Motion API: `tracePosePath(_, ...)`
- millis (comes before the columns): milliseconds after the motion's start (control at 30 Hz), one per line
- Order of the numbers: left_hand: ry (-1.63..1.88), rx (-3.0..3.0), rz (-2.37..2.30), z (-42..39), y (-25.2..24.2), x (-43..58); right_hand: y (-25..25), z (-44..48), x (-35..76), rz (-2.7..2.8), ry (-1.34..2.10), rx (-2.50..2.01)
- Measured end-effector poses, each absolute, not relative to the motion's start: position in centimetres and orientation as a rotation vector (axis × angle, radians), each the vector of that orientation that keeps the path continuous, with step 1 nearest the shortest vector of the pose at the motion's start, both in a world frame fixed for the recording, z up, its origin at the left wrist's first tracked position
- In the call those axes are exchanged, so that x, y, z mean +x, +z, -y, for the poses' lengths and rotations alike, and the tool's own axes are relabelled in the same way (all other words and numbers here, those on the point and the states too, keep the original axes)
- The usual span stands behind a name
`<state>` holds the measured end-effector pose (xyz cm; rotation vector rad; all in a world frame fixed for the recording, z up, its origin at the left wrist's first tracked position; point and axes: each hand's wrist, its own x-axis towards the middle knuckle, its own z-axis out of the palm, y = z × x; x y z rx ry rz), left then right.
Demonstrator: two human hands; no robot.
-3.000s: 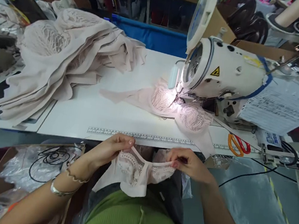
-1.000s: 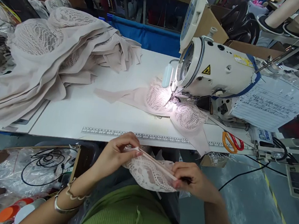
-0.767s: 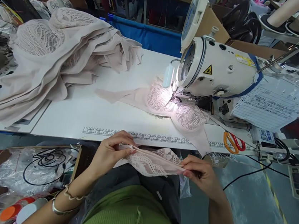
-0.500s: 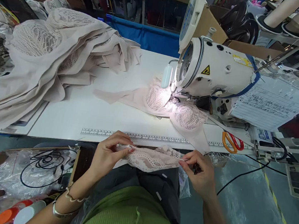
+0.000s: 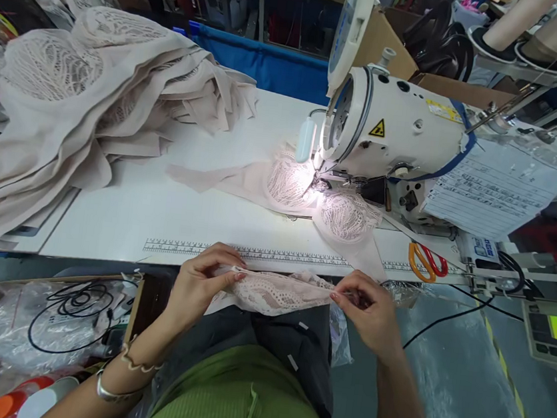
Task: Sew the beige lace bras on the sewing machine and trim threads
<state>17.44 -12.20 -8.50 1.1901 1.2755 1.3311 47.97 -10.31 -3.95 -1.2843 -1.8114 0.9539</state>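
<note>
Between my two hands, a strip of pale pink lace fabric [image 5: 273,293] is stretched just below the table's front edge, over my lap. My left hand [image 5: 207,285] pinches its left end between thumb and fingers. The right end is pinched by my right hand [image 5: 365,309], its fingers curled. A pale pink bra [image 5: 345,218] with lace cups lies on the table beyond them. Its left cup sits under the lit needle area of a white sewing machine [image 5: 389,124], and one band trails to the left.
A heap of similar bra pieces [image 5: 63,110] covers the table's left side. Scissors [image 5: 423,262] with orange and red handles lie on the right, by a printed ruler [image 5: 297,259]. Below left stands a box [image 5: 133,313] with plastic bags and a black cable [image 5: 74,300].
The view has shifted slightly, so the whole scene sits a little further left. Both hands keep their pinch on the lace fabric, which has barely changed shape.
</note>
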Motion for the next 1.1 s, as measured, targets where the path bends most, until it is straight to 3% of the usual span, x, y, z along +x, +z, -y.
tracePosePath(133, 1.078, 1.141, -1.132, 11.7, -7.3, 16.9, -2.1, 9.8, 48.4, 1.821, 1.246, -1.139)
tracePosePath(267, 0.824, 1.459, -0.966, 11.7, -5.3, 18.6, -1.0, 9.9, 46.2, 1.947, 1.313, -1.138)
tracePosePath(500, 0.955, 1.498, -0.835, 12.5, -6.1, 23.5, -3.1, 10.7, 43.8, 2.007, 1.366, -1.183)
tracePosePath(867, 0.926, 1.414, -0.835, 11.8, -6.1, 22.8, -4.9, 10.5, 45.2, 1.865, 1.35, -1.114)
tracePosePath(1100, 0.912, 1.492, -0.863, 11.6, -6.0, 22.7, -4.9, 10.1, 45.3, 1.773, 1.533, -1.054)
